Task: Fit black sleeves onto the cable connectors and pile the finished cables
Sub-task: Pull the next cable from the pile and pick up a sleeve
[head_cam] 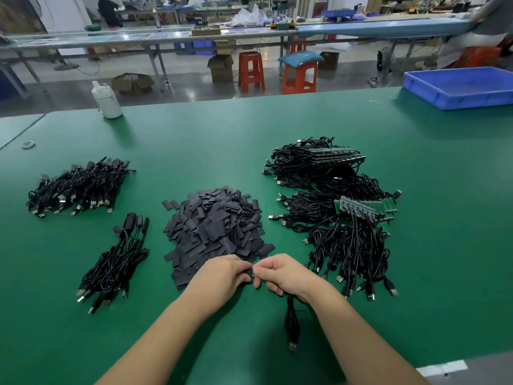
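Progress, my judgement: finished cables in two piles, one [113, 262] just left of my hands, a larger [77, 187] beyond it; unsleeved cables with green boards [341, 218] heaped to my right, many left. Loose sleeves [216, 229] directly ahead. Left hand [224, 276] pinches a sleeve [251, 273]; right hand [283, 275], curled closed, grips a cable [291, 320] hanging toward me.

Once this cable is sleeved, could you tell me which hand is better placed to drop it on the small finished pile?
Probably left: the left hand is nearer the small finished pile; the right hand grips the cable.
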Tool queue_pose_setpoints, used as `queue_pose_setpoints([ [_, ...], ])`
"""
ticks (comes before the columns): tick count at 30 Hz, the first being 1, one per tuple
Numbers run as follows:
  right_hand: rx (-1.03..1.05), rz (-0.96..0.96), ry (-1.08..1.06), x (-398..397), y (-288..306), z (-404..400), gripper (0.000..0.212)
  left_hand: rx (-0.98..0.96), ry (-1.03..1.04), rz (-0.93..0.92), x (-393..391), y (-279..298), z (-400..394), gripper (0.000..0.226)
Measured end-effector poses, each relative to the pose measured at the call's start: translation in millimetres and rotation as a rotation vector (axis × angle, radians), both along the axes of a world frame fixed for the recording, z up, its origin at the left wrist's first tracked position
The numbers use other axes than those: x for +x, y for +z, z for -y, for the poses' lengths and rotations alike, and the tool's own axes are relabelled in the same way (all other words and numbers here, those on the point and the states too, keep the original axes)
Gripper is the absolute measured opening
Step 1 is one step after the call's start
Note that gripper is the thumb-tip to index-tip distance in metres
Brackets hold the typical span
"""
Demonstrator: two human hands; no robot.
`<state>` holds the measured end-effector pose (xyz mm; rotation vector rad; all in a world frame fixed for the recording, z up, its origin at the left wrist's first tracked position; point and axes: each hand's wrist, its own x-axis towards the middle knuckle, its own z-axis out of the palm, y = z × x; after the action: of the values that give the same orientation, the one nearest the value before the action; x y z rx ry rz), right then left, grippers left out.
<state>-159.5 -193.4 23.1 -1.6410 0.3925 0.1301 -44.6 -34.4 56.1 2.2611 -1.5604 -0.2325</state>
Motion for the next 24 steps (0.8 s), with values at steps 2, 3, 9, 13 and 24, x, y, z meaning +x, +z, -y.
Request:
queue_pose_setpoints([
  [2,0.02,0.011,-0.039,-0.3,-1.2,-0.4,0.014,-0.034,0.027,-0.012,-3.4,-1.6,0.8,0.026],
  [3,0.03,0.015,-0.055,-0.4,-1.5,-0.8,0.014,-0.048,0.042,-0.019,-4.5,-2.4,0.9,0.024],
  [9,0.092,0.019,-0.08,-2.6,-0.8,-0.3,0.018,-0.126,0.174,-0.073,-3.8,-4.2,2.2,0.024],
  [13,0.061,0.024,-0.077,-3.3,-2.5,-0.7,0.018,-0.089,0.14,-0.075,-3.5,-3.9,2.2,0.026],
  [24,0.07,-0.041,-0.088,-0.5,-0.3,-5.3,0.016,-0.147,0.081,-0.042,-9.9,-2.7,-2.5,0.024],
])
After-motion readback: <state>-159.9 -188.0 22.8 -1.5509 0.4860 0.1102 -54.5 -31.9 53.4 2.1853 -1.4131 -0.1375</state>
